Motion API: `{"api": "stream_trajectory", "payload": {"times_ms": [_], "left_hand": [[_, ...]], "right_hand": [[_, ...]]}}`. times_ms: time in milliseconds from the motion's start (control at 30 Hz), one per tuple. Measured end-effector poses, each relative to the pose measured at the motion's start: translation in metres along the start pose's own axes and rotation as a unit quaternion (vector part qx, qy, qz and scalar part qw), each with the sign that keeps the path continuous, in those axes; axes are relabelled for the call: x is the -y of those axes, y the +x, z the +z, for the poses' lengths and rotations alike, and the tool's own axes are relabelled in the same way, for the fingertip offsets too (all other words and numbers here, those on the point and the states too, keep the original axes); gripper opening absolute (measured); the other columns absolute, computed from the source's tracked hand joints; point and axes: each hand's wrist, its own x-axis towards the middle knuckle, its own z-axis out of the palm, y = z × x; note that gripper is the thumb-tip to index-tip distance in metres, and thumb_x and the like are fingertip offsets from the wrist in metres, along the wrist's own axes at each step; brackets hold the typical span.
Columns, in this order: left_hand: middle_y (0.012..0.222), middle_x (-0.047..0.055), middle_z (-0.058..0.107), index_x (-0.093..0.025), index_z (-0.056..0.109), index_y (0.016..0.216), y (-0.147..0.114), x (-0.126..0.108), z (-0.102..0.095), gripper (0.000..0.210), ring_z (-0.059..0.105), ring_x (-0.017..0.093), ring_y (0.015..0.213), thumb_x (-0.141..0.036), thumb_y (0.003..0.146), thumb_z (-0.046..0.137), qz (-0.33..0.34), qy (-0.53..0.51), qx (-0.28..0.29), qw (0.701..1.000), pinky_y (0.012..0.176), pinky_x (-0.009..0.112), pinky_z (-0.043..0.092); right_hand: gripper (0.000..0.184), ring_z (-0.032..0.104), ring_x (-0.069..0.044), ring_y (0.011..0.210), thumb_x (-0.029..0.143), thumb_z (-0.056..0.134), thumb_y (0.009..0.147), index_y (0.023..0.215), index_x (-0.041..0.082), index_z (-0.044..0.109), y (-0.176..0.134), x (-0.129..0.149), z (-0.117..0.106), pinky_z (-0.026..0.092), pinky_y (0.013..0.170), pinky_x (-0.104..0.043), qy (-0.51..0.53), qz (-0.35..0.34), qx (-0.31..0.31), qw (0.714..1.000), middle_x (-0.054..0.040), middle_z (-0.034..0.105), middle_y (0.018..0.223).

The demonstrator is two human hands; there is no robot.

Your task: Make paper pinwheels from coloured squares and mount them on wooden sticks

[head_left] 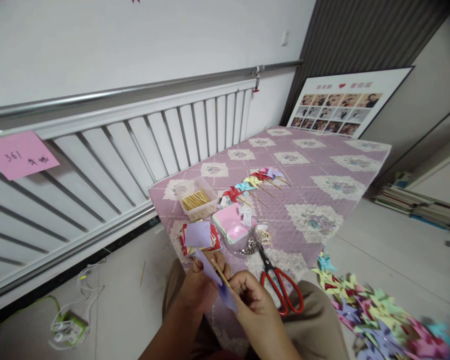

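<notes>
Lilac floral tablecloth spreads beyond the red-handled scissors in my remote view. Just left of the scissors I have the right hand; farther left, the left hand. Beyond the scissors, leftward, I see a translucent plastic box of wooden sticks. Both hands clamp folded purple paper left of the scissors, a single thin wooden rod lying against it.

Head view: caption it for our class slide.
Left hand and right hand hold purple paper and a stick beside scissors.
</notes>
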Motion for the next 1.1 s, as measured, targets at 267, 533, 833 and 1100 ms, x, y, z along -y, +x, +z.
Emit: {"api": "stream_trajectory", "payload": {"times_ms": [267, 533, 833, 1100], "left_hand": [[0.068, -0.002, 0.051, -0.016, 0.053, 0.062, -0.0006, 0.0016, -0.0043, 0.031, 0.053, 0.010, 0.064, -0.031, 0.072, 0.078, 0.007, -0.003, 0.010, 1.000, 0.056, 0.024, 0.036], [0.066, -0.002, 0.051, -0.017, 0.057, 0.065, -0.0016, 0.0011, -0.0046, 0.025, 0.055, 0.011, 0.065, -0.029, 0.073, 0.077, 0.008, -0.002, 0.012, 1.000, 0.058, 0.024, 0.038], [0.063, -0.003, 0.051, -0.017, 0.055, 0.063, -0.0008, -0.0002, -0.0003, 0.027, 0.055, 0.012, 0.063, -0.027, 0.070, 0.079, 0.008, -0.009, 0.016, 1.000, 0.059, 0.024, 0.036], [0.065, -0.002, 0.051, -0.016, 0.053, 0.060, -0.0013, -0.0004, 0.0009, 0.032, 0.053, 0.011, 0.062, -0.028, 0.067, 0.082, 0.006, -0.009, 0.010, 1.000, 0.058, 0.025, 0.035]], "right_hand": [[0.029, 0.039, -0.012, 0.060, 0.044, 0.059, 0.086, 0.072, 0.020, 0.053, -0.0001, 0.0034, -0.0014, 0.036, 0.056, -0.022, 0.002, -0.005, 0.011, 1.000, 0.0046, 0.041, 0.065], [0.030, 0.040, -0.013, 0.064, 0.048, 0.056, 0.087, 0.076, 0.020, 0.056, -0.0018, -0.0009, -0.0022, 0.037, 0.058, -0.022, 0.002, 0.001, 0.007, 1.000, 0.0029, 0.044, 0.069], [0.032, 0.039, -0.013, 0.064, 0.050, 0.055, 0.087, 0.077, 0.019, 0.054, -0.0020, -0.0009, -0.0013, 0.036, 0.059, -0.022, 0.009, 0.002, 0.009, 1.000, 0.0034, 0.043, 0.069], [0.031, 0.040, -0.013, 0.063, 0.048, 0.055, 0.087, 0.076, 0.020, 0.054, -0.0013, 0.0009, -0.0004, 0.036, 0.058, -0.023, 0.013, 0.002, 0.008, 1.000, 0.0036, 0.043, 0.068]]}}
